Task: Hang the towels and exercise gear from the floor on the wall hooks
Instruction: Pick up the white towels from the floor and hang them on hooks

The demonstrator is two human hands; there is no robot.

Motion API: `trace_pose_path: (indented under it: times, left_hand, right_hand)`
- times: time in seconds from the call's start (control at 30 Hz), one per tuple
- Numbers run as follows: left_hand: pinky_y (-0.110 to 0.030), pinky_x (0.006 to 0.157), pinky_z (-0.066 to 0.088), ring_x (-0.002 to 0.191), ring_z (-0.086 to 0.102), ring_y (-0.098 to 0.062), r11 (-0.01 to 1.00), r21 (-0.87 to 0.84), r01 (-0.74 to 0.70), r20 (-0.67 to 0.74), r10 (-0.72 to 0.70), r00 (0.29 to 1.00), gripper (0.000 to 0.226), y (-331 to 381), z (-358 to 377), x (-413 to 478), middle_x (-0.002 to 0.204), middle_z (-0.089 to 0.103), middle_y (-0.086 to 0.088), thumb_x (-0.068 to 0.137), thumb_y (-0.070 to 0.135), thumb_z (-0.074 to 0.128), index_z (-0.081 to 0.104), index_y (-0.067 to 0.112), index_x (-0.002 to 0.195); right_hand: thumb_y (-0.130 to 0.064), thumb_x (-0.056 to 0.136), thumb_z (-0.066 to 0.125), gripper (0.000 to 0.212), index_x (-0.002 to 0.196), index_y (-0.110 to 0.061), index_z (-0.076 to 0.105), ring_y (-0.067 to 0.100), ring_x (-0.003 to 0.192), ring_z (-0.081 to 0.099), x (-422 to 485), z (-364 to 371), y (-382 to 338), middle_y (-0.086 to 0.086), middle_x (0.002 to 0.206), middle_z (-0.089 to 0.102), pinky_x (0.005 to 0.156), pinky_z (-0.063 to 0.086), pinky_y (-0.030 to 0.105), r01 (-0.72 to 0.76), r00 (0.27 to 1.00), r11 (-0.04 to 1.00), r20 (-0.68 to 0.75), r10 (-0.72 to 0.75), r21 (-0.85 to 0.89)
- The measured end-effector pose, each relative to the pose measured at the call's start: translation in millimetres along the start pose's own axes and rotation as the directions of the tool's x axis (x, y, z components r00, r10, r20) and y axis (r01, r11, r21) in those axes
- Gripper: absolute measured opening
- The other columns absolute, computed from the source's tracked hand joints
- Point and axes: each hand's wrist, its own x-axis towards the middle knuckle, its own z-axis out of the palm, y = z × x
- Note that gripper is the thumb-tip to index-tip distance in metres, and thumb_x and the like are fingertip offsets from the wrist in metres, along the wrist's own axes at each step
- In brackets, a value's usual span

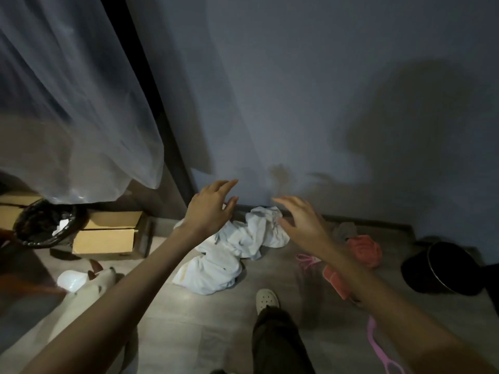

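A crumpled white towel (232, 247) lies on the grey floor at the foot of the wall. My left hand (212, 209) hovers over its left end with fingers spread, holding nothing. My right hand (301, 221) hovers over its right end, fingers also spread and empty. To the right lie a coral cloth (366, 251), a small grey cloth (344, 230) behind it, a coral roll (336, 282) partly under my right forearm, and a pink band (378, 346) that runs under the arm. No wall hooks are in view.
A black-lined bin (43, 225) and cardboard boxes (108, 236) stand at the left under a sheer curtain (75, 103). A white bowl (71, 279) and a pale plush shape (89, 292) lie nearer. A black round object (442, 268) sits at the right. My shoe (267, 299) is in front.
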Motion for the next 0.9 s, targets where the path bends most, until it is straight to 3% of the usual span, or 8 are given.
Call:
trace_pose_path:
  times: [0.13, 0.23, 0.4, 0.47, 0.6, 0.7, 0.8, 0.9]
  left_hand:
    - [-0.045, 0.1, 0.045, 0.124, 0.049, -0.029, 0.996, -0.014, 0.084, 0.029, -0.084, 0.996, 0.048, -17.1, 30.3, 50.4, 0.143, 0.045, -0.004, 0.097, 0.041, 0.04, 0.036, 0.028, 0.143]
    - [-0.045, 0.097, 0.046, 0.119, 0.052, -0.028, 0.99, -0.039, 0.139, 0.058, -0.136, 0.989, 0.046, -31.4, 56.2, 79.7, 0.14, 0.047, -0.003, 0.097, 0.043, 0.037, 0.038, 0.028, 0.141]
    - [-0.042, 0.098, 0.044, 0.123, 0.049, -0.03, 0.979, -0.033, 0.2, 0.105, -0.196, 0.975, 0.046, -73.0, 116.1, 110.4, 0.14, 0.049, -0.004, 0.098, 0.043, 0.034, 0.039, 0.028, 0.141]
    - [-0.042, 0.099, 0.043, 0.125, 0.048, -0.03, 0.976, -0.042, 0.216, 0.146, -0.207, 0.967, 0.046, -94.6, 150.8, 119.8, 0.142, 0.047, -0.006, 0.098, 0.042, 0.034, 0.037, 0.026, 0.142]
    - [-0.042, 0.098, 0.043, 0.126, 0.047, -0.031, 0.974, -0.065, 0.219, 0.151, -0.207, 0.967, 0.048, -145.8, 249.0, 138.4, 0.143, 0.046, -0.009, 0.097, 0.041, 0.039, 0.037, 0.024, 0.142]
    - [-0.043, 0.101, 0.041, 0.131, 0.041, -0.03, 0.989, -0.021, 0.144, 0.279, -0.133, 0.951, 0.057, -190.6, 338.5, 144.7, 0.148, 0.04, -0.006, 0.093, 0.041, 0.049, 0.029, 0.026, 0.145]
    - [-0.047, 0.107, 0.035, 0.14, 0.026, -0.027, 0.997, 0.051, -0.06, 0.501, 0.026, 0.865, 0.078, -238.3, 436.0, 148.6, 0.154, 0.027, -0.002, 0.084, 0.04, 0.064, 0.02, 0.033, 0.147]
    - [-0.056, 0.113, 0.022, 0.146, 0.007, -0.027, 0.976, 0.107, -0.19, 0.582, 0.093, 0.808, 0.089, -271.9, 523.1, 153.9, 0.158, 0.013, 0.0, 0.078, 0.039, 0.071, 0.015, 0.038, 0.147]
  right_hand:
    - [-0.021, 0.088, 0.059, 0.044, 0.131, -0.018, 0.051, 0.029, 0.121, 0.05, 63.7, 21.5, 37.7, 0.005, 0.133, 0.053, 0.102, 0.04, 0.04, 0.038, 0.995, 0.999, 0.089, -0.04, 0.025]
    - [-0.035, 0.086, 0.048, 0.046, 0.128, -0.018, 0.053, 0.031, 0.117, 0.053, 101.3, 46.0, 61.4, 0.006, 0.128, 0.057, 0.099, 0.043, 0.043, 0.05, 0.988, 0.998, 0.143, -0.053, 0.025]
    - [-0.043, 0.085, 0.041, 0.048, 0.13, -0.031, 0.05, 0.018, 0.121, 0.052, 148.8, 121.2, 114.7, -0.007, 0.132, 0.056, 0.1, 0.043, 0.042, 0.05, 0.978, 0.998, 0.202, -0.059, 0.049]
    - [-0.042, 0.085, 0.047, 0.047, 0.132, -0.035, 0.046, 0.016, 0.124, 0.05, 160.5, 157.6, 137.5, -0.008, 0.135, 0.053, 0.099, 0.045, 0.042, 0.034, 0.977, 0.998, 0.21, -0.046, 0.061]
    - [-0.016, 0.083, 0.061, 0.046, 0.128, -0.021, 0.053, 0.028, 0.119, 0.053, 179.3, 234.0, 178.7, 0.005, 0.132, 0.056, 0.098, 0.046, 0.045, 0.007, 0.99, 0.996, 0.142, -0.019, 0.086]
    - [-0.005, 0.078, 0.059, 0.053, 0.128, -0.023, 0.054, 0.029, 0.122, 0.048, 196.8, 305.9, 226.2, 0.005, 0.134, 0.052, 0.099, 0.044, 0.045, -0.017, 0.981, 1.0, 0.194, 0.012, 0.026]
    - [-0.004, 0.075, 0.061, 0.06, 0.13, -0.027, 0.052, 0.027, 0.13, 0.039, 209.8, 383.0, 277.6, 0.004, 0.142, 0.043, 0.103, 0.038, 0.043, 0.009, 0.95, 1.0, 0.311, -0.003, -0.019]
    - [0.0, 0.072, 0.063, 0.066, 0.13, -0.028, 0.051, 0.028, 0.133, 0.034, 219.5, 455.8, 324.2, 0.001, 0.147, 0.038, 0.107, 0.032, 0.04, 0.113, 0.939, 0.99, 0.336, -0.078, -0.086]
